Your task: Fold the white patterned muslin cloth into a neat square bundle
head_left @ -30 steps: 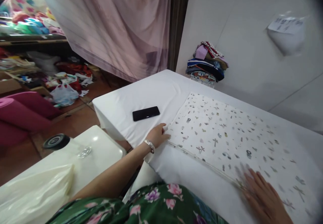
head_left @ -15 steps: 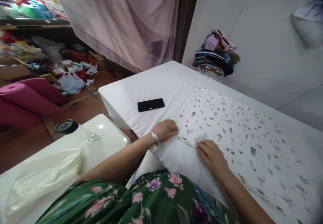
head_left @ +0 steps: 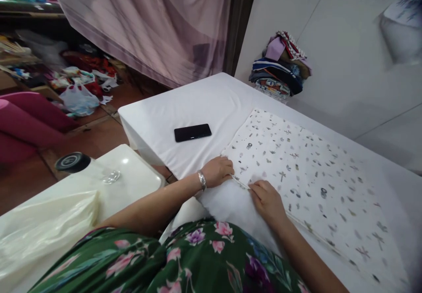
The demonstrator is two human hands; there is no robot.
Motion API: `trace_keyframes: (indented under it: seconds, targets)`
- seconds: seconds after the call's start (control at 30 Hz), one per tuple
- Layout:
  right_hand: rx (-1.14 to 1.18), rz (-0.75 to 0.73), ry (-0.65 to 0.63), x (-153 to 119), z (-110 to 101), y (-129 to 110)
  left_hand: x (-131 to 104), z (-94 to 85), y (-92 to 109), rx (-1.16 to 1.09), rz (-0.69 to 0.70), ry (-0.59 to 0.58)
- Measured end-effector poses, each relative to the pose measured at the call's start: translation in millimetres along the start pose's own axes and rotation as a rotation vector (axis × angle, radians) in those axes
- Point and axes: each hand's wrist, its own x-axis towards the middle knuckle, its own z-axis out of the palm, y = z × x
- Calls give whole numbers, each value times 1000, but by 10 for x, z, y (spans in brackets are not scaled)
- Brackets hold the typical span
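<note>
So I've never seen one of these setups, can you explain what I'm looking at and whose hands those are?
There is no robot here. A person is working bare-handed, and every picture comes from one camera worn on their head, looking forward and down.

The left hand, with a silver bracelet at the wrist, and the right hand pinch the near edge of a printed cloth. The cloth lies flat on a white-covered table, with a black phone beyond the left hand.

On a lower white surface to the left are a clear container with a black lid and a pale plastic bag.
</note>
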Motion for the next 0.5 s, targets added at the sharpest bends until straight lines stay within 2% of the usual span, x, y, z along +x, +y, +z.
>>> trace_keyframes:
  seconds: [0.17, 0.3, 0.37, 0.5]
  targets:
    - [-32, -43, 87, -39, 82, 5, -65, 17, -10, -12, -6, 38]
    - [-59, -84, 96, -43, 121, 26, -46, -45, -45, -148, -65, 46]
    - [-60, -89, 83, -39, 124, 31, 5, -111, -99, -217, -187, 81]
    - [-55, -93, 74, -37, 127, 42, 196, -255, -287, -219, -533, 171]
